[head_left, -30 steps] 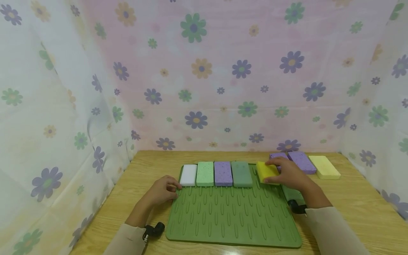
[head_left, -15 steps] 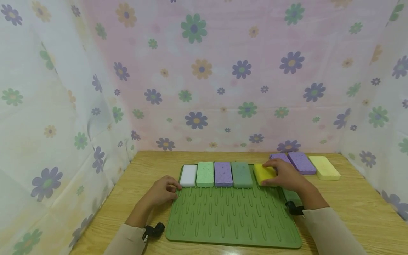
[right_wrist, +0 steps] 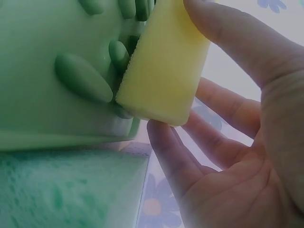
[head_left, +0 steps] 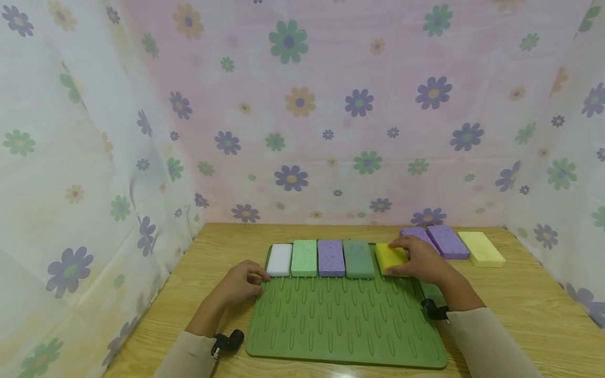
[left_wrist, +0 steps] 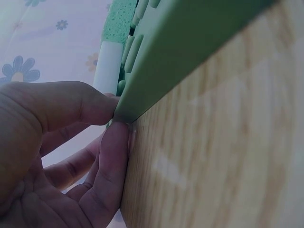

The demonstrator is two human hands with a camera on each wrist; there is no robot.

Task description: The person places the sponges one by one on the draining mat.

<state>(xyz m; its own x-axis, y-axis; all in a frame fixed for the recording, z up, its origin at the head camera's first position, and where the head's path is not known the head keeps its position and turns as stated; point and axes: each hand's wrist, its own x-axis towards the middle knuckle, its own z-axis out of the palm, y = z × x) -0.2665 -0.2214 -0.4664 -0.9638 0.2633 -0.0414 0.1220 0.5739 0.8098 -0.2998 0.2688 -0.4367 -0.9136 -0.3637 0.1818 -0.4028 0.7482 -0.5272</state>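
A yellow sponge (head_left: 391,258) lies at the right end of a sponge row on a green ridged mat (head_left: 345,325). My right hand (head_left: 423,262) grips this sponge, thumb on the near side and fingers across the far side; in the right wrist view, the sponge (right_wrist: 166,66) sits against the mat's raised ridges. My left hand (head_left: 241,282) pinches the mat's left edge beside a white sponge (head_left: 280,260). Up close, the left thumb and fingers (left_wrist: 111,156) meet at the mat's rim. Light green (head_left: 304,258), purple (head_left: 331,258) and dark green (head_left: 358,259) sponges complete the row.
Right of the mat, two purple sponges (head_left: 448,242) and a pale yellow sponge (head_left: 481,249) lie on the wooden table (head_left: 524,310). A green sponge (head_left: 431,292) is partly hidden under the right hand. Flowered cloth (head_left: 331,121) walls the table at back and sides.
The right hand has shifted the yellow sponge a little left, toward the dark green one, and lowered it flatter on the mat. The left hand has stayed still.
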